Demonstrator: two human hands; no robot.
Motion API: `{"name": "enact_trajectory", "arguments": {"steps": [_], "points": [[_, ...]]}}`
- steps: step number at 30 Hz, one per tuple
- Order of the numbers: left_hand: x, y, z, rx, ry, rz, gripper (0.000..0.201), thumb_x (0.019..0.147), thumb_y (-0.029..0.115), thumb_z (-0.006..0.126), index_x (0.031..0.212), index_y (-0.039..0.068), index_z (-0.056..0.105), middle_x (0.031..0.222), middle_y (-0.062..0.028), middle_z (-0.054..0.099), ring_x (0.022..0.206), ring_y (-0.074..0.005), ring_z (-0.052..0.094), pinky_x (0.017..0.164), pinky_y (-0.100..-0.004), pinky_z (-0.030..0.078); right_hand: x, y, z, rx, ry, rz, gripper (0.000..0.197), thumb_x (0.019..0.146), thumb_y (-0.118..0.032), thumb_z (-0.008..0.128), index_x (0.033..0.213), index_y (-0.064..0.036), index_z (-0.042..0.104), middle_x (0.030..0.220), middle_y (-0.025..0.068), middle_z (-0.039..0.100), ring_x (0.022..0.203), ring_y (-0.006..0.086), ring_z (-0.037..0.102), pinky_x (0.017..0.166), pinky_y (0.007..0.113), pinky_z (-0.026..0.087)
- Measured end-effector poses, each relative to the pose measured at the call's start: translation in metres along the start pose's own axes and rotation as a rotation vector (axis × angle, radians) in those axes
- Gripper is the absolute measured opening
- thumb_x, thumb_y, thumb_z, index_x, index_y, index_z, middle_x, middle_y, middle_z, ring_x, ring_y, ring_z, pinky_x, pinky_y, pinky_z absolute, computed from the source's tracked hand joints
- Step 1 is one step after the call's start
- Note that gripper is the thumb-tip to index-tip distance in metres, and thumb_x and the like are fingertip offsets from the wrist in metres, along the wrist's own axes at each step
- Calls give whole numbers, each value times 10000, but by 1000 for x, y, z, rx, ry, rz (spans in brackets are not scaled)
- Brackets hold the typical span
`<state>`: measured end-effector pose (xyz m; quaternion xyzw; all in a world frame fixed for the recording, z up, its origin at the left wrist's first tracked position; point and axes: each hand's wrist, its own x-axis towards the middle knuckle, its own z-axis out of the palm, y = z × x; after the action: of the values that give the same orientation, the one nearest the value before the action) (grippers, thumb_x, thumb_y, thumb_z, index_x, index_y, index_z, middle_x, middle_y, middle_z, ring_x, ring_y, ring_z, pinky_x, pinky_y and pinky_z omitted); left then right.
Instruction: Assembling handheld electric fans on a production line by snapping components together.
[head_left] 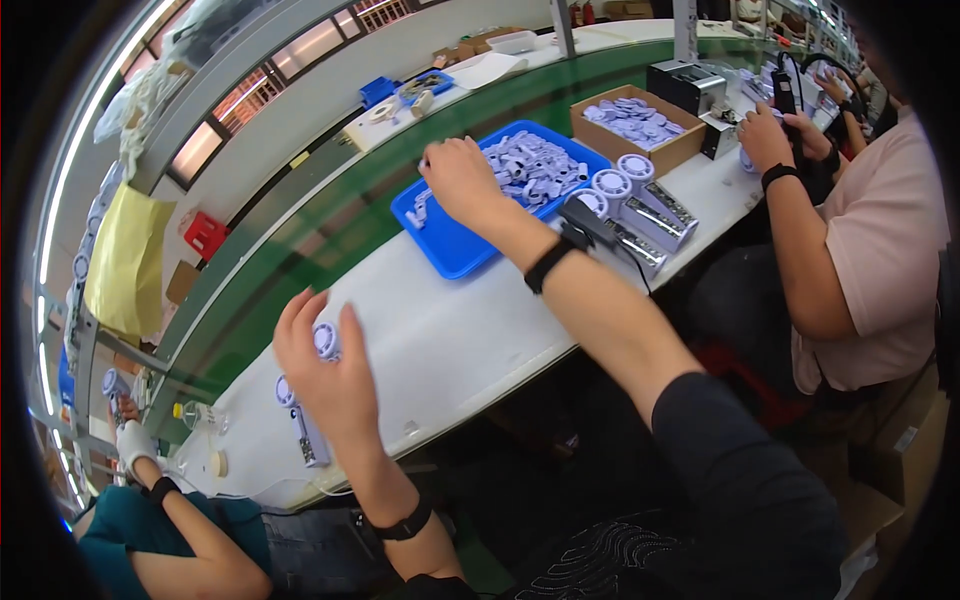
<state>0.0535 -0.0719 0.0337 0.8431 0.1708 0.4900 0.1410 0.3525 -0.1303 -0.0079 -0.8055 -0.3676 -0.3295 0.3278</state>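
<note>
My left hand [335,385] is over the near left part of the white table, its thumb and fingers apart. Between them shows the round head of a pale lilac handheld fan [326,341]; the hand hides the rest of it. Just left lies a second handheld fan [308,440], its handle showing inner parts. My right hand [465,180] hovers over the blue tray [455,250], fingers curled inward; anything in them is hidden. Small lilac plastic parts [530,165] are heaped in the tray's far side, and a few pieces [418,210] lie at its left.
Several fans [640,205] lie right of the tray, beside a dark tool with a cable [588,222]. Behind stands a cardboard box [640,140] of round lilac parts. Co-workers sit on the right [860,230] and left [180,550]. A clear bottle [200,415] stands far left.
</note>
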Motion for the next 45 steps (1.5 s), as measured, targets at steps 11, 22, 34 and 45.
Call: {"name": "enact_trajectory", "arguments": {"steps": [11, 22, 34, 45], "points": [[0, 91, 224, -584, -657, 310, 592, 791, 149, 872, 1334, 22, 675, 1301, -164, 719, 1238, -374, 665, 1096, -428, 512, -179, 22, -205, 994, 359, 958, 320, 1118, -229, 631, 1275, 49, 635, 1062, 102, 711, 714, 116, 661, 562, 229, 466], [-28, 12, 51, -294, -581, 26, 618, 706, 161, 952, 1233, 7, 669, 1180, -167, 695, 1099, -375, 690, 930, -445, 577, -190, -32, -185, 1017, -102, 537, 148, 998, 8, 730, 1140, 47, 745, 1060, 140, 770, 979, 196, 764, 860, 302, 612], [-46, -22, -9, -147, -526, 219, 527, 794, 130, 904, 1257, 0, 691, 1202, -155, 734, 1138, -350, 714, 1076, -448, 523, -185, -65, -116, 816, -272, -97, 243, 826, 51, 824, 1061, -13, 816, 1060, 113, 810, 1048, 297, 766, 943, 394, 592], [-50, -53, 15, -485, -569, 382, 300, 807, 24, 853, 1099, -2, 783, 1085, -123, 766, 1093, -345, 725, 896, -421, 600, -185, -68, -115, 807, -357, -118, 268, 830, 65, 824, 1088, -6, 814, 1086, 129, 808, 1068, 304, 763, 936, 389, 606]]}}
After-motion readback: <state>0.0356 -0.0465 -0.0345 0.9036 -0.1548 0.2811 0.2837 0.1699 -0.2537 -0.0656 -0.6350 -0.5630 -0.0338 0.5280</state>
